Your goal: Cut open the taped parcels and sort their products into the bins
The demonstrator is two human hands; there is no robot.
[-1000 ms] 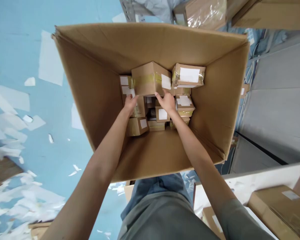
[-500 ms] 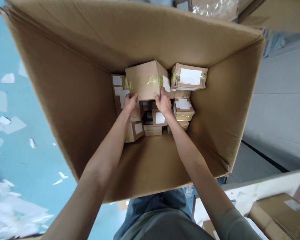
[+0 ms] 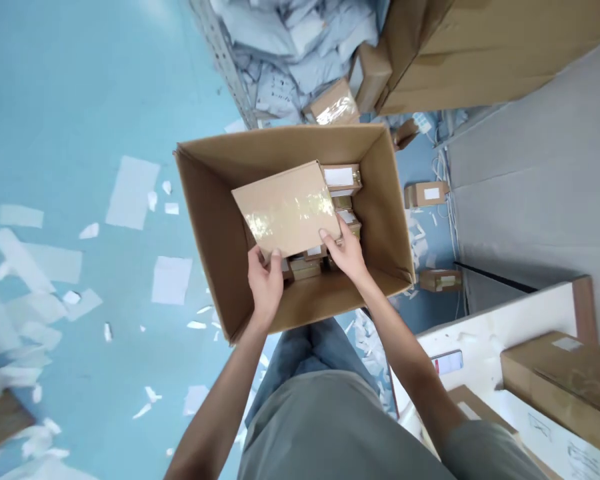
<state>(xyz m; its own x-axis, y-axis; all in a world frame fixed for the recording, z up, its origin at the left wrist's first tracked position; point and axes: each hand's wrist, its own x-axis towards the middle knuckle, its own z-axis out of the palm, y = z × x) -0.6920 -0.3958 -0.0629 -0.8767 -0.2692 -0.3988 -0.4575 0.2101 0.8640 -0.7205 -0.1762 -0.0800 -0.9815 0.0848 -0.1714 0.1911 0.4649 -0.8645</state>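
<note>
Between my two hands is a brown cardboard box (image 3: 287, 207) with shiny clear tape across its top face. My left hand (image 3: 266, 283) grips its near left corner, thumb on top. On the near right corner my right hand (image 3: 346, 250) has its thumb on top and fingers along the side. The held box is above the opening of a large open carton (image 3: 200, 227), slightly tilted. Inside the carton lie several smaller boxes, one a taped box with a white label (image 3: 339, 177); others are partly hidden under the held box.
White paper scraps (image 3: 173, 280) litter the blue floor at left. Grey mailing bags (image 3: 300, 53) are heaped beyond the carton, beside a big carton (image 3: 480, 53). At lower right a white table (image 3: 530, 313) bears a phone (image 3: 447, 362) and cardboard boxes (image 3: 565, 380).
The held box has come up from among the smaller boxes towards me. My view has risen, so the carton looks smaller and more floor shows.
</note>
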